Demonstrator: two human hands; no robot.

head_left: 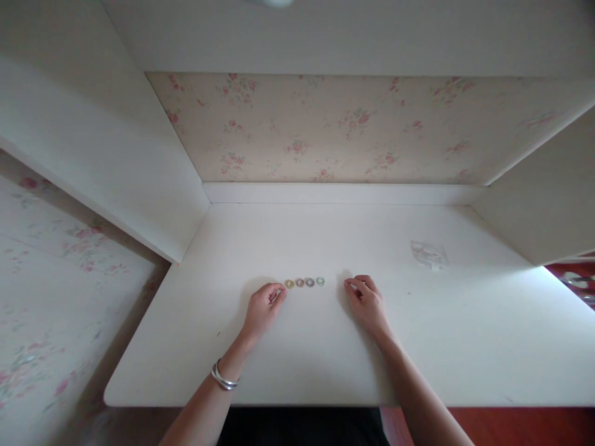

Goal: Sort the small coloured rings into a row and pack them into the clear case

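Several small rings lie in a row on the white desk [316, 353]: a yellow ring [289, 284], a pinkish ring [300, 282], a purple-grey ring [310, 282] and a pale green ring [320, 281]. The green one sits slightly apart from the others. My left hand [264, 305] rests at the row's left end, thumb and forefinger closed together right beside the yellow ring; whether they touch it I cannot tell. To the right of the green ring, with a gap between, my right hand [367, 301] lies with its fingers curled and tips together. No object shows in either hand.
A clear plastic bag [428, 255] lies on the desk at the right. White side panels [153, 186] and a floral back wall [307, 133] enclose the desk, with a shelf [325, 40] overhead. The rounded front-left corner [111, 393] of the desk is visible.
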